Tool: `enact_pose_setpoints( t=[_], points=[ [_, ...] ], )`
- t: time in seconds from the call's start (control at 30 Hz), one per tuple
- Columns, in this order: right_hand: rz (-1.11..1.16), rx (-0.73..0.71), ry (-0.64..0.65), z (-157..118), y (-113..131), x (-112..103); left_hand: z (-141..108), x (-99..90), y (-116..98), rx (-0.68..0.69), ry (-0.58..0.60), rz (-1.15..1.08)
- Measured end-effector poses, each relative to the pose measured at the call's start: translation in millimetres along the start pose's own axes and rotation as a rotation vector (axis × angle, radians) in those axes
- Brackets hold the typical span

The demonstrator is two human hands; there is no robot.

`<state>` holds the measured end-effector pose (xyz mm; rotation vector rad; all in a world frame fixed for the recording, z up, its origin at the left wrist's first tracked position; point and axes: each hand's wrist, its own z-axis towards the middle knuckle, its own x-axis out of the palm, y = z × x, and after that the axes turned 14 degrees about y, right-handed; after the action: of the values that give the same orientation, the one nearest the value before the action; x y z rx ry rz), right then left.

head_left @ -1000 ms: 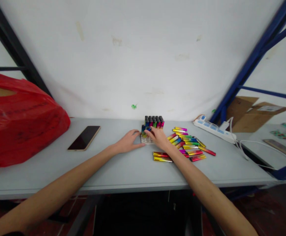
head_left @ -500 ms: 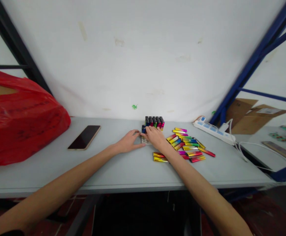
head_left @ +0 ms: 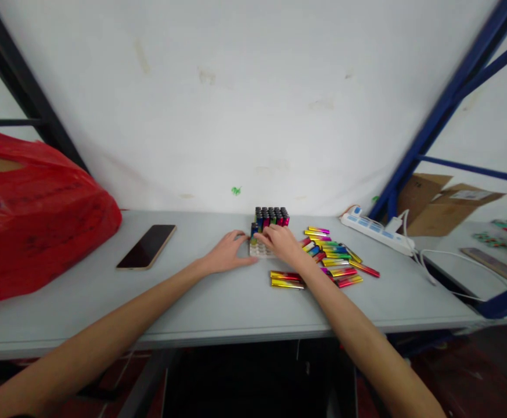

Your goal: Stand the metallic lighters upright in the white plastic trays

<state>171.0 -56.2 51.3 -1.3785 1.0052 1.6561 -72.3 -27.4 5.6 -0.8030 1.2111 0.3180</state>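
Shiny gradient-coloured lighters (head_left: 272,217) with dark tops stand upright in packed rows in a pale holder with round holes (head_left: 259,250). At its front left, a blue lighter (head_left: 254,229) stands upright. My right hand (head_left: 281,244) reaches over the holder with fingers curled, fingertips just right of that lighter; whatever they hold is hidden. My left hand (head_left: 227,252) lies at the holder's left side, thumb and fingers spread apart, nothing in it. More lighters (head_left: 335,255) lie loose in a pile to the right, partly behind my right forearm.
A phone (head_left: 147,247) lies on the grey table (head_left: 209,307) at left, beside a red plastic bag (head_left: 39,220). A white power strip (head_left: 377,232) with cables sits at right. Beyond it are a blue metal frame (head_left: 431,122) and a cardboard box (head_left: 445,209).
My right hand has shifted slightly right from the blue lighter, showing more of that lighter and the holder's holes. My left hand stays nearly still. The view has moved a little.
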Motion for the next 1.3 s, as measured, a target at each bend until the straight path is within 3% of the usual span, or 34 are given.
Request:
enact_pose_setpoints(
  t=[0.1,0.2,0.33,0.43,0.7,1.0,1.2,1.3],
  points=[
    [0.023,0.083,-0.075,-9.0,-28.1,-13.2,3.9,2.1,-1.1,-0.024,-0.029,-0.015],
    [-0.018,0.263,-0.082,-24.3,-72.5,-21.7,7.0,2.2,2.6,-0.025,-0.033,-0.056],
    [-0.006,0.460,-0.007,-44.7,-127.4,-22.2,5.8,-3.4,11.2,0.002,0.011,-0.090],
    [0.022,0.487,0.120,-50.4,-145.8,-19.9,2.2,-9.5,15.7,0.034,0.051,-0.104],
    [0.053,0.416,0.207,-45.7,-145.6,-21.1,4.3,-8.0,13.7,0.025,0.054,-0.090],
    [0.110,0.460,0.118,-46.8,-143.5,-16.5,7.8,-1.7,12.8,0.021,0.018,-0.077],
    [0.394,0.338,-0.158,-44.8,-137.0,-20.9,3.5,-0.2,6.9,0.005,0.001,-0.080],
    [0.608,0.232,-0.202,-40.6,-124.2,-18.1,1.1,1.1,3.6,-0.006,-0.015,-0.078]
  ],
)
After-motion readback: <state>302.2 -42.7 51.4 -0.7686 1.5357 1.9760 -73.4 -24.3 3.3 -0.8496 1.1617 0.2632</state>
